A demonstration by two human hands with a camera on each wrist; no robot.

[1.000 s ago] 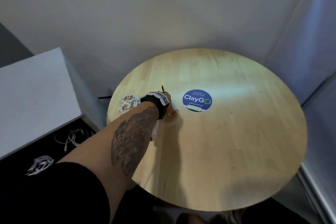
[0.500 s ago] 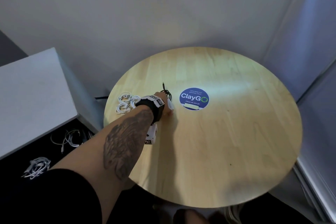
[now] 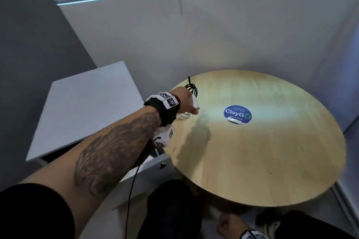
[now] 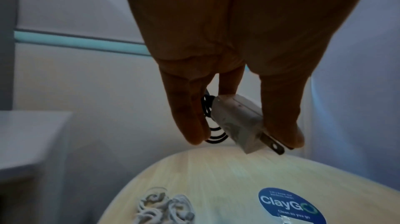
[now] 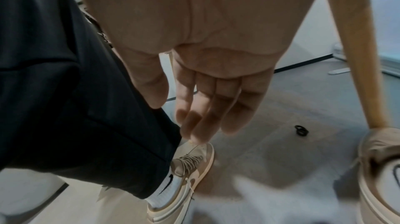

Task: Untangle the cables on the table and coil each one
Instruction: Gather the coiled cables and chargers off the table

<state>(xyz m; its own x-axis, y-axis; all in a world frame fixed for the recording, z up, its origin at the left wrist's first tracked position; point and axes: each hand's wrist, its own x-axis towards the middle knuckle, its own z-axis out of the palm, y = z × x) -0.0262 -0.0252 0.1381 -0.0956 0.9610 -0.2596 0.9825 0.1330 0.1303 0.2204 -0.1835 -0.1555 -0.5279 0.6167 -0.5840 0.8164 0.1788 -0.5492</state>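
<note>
My left hand [image 3: 191, 103] is raised over the left side of the round wooden table [image 3: 262, 151]. It pinches a white plug adapter [image 4: 236, 121] between thumb and fingers, prongs pointing down. A small black cable coil [image 4: 213, 135] hangs at the adapter behind the fingers, its end sticking up [image 3: 189, 79]. A bundle of coiled white cables [image 4: 164, 209] lies on the table under the hand, mostly hidden by the wrist in the head view. My right hand [image 5: 207, 113] hangs below the table edge beside my leg, fingers straight and holding nothing.
A blue ClayGo sticker [image 3: 237, 116] marks the table's middle. A grey cabinet top [image 3: 83, 110] stands close on the left. Under the table are a wooden leg [image 5: 355, 56], my shoes [image 5: 190, 167] and a small black loop [image 5: 301, 130] on the floor.
My left hand has lifted off the table near the white cables, carrying the adapter and black coil upward. The head view has tilted up and shifted left.
</note>
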